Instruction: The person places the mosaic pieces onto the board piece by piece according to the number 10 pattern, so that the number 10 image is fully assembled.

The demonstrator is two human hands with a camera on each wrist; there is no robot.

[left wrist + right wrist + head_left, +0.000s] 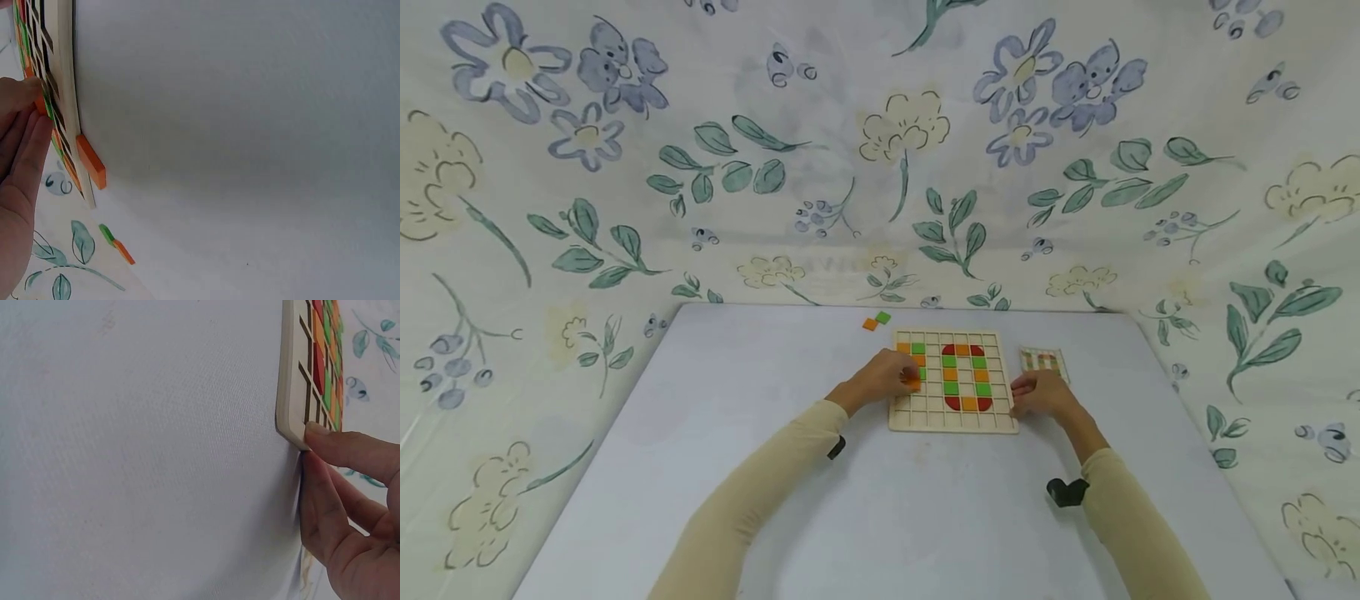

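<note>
A pale wooden grid board [955,423] lies on the white table, with red, orange and green tiles in its cells. The tiles form a rounded ring at the right, and others stand in a column at the left. Over that left column my left hand [883,375] pinches an orange tile [41,104] between thumb and fingers. My right hand [1041,393] grips the board's right edge, its thumb on top of the rim in the right wrist view and the other fingers against the side. The left hand partly hides the left column.
Beyond the board's far left corner lie a loose orange tile [869,324] and a green tile [883,317]. Another orange tile [91,162] lies against the board's side in the left wrist view. A small patterned card [1041,358] is right of the board. Flowered cloth [850,183] surrounds the table.
</note>
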